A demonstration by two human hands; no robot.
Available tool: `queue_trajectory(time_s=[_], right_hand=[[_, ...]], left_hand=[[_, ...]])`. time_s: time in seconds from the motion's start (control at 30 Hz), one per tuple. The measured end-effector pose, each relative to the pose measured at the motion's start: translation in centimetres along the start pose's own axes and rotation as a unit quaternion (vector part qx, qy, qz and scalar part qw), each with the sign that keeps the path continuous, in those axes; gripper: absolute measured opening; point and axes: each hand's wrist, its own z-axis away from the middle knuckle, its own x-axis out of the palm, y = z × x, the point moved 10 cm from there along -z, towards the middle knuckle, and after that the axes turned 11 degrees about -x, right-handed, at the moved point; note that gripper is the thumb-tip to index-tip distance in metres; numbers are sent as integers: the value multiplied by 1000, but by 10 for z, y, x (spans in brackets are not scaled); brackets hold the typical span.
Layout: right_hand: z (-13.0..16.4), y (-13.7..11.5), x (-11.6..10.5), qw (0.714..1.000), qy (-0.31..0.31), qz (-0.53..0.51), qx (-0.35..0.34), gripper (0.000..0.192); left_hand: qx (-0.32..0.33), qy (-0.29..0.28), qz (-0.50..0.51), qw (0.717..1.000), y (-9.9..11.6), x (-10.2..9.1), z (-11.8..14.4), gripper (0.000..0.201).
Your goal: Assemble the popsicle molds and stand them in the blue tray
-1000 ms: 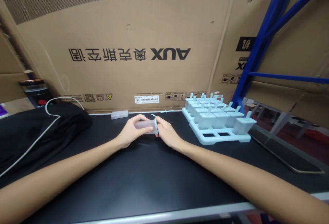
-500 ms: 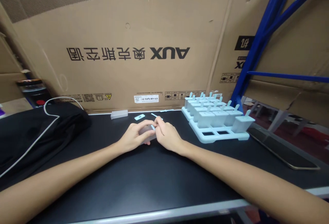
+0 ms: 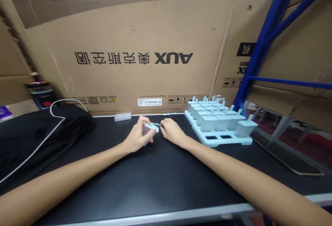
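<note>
My left hand [image 3: 137,135] is closed around a translucent popsicle mold that has a light blue piece [image 3: 153,127] across its top, tilted towards the right. Fingers cover most of the mold's body. Just to the right, my right hand [image 3: 171,132] rests low over the black tabletop, its fingertips closed at the end of a thin light blue stick [image 3: 156,124]. A light blue rack [image 3: 207,141] stands further right, holding several capped popsicle molds [image 3: 207,123] with upright sticks. Two openings at the rack's front show no mold.
A translucent mold [image 3: 122,117] lies at the back of the table [image 3: 145,184]. Another thin blue piece [image 3: 169,114] lies by the cardboard box [image 3: 116,28]. Black cloth [image 3: 67,125] with a white cable is at left; a phone-like slab [image 3: 287,156] and blue rack post [image 3: 255,56] are right.
My hands have moved apart: the left tilts the mold away, while the right has left it and reached the stick on the table. The camera view has shifted slightly.
</note>
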Motion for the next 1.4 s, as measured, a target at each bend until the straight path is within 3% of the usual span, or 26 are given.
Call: queue_trajectory(time_s=[0.17, 0.27, 0.4, 0.53, 0.73, 0.87, 0.93, 1.2, 1.4], right_hand=[[4, 3, -19, 998, 40, -45, -6, 9], [4, 7, -56, 991, 113, -67, -9, 12], [11, 5, -117, 958, 249, -136, -42, 11], [13, -3, -136, 932, 273, -230, -66, 13], [10, -21, -135, 909, 273, -305, -77, 18], [12, -23, -144, 881, 339, -324, -63, 18], [9, -22, -139, 875, 339, -340, -55, 18], [-6, -28, -65, 911, 132, -389, -30, 18], [-6, -25, -58, 915, 116, -386, -26, 21]], left_hand=[[45, -51, 49, 997, 1, 10, -1, 29], [18, -74, 72, 994, -9, 13, -7, 32], [-7, -80, 96, 992, -19, 13, -13, 36], [-23, -84, 73, 994, -23, 15, -16, 47], [-31, -89, -30, 995, -23, 17, -17, 40], [-33, -95, -49, 994, -23, 18, -17, 39], [-27, -106, -49, 993, -21, 21, -15, 38], [3, -133, -92, 987, -16, 32, -12, 38], [-6, -153, -127, 980, -17, 37, -10, 43]])
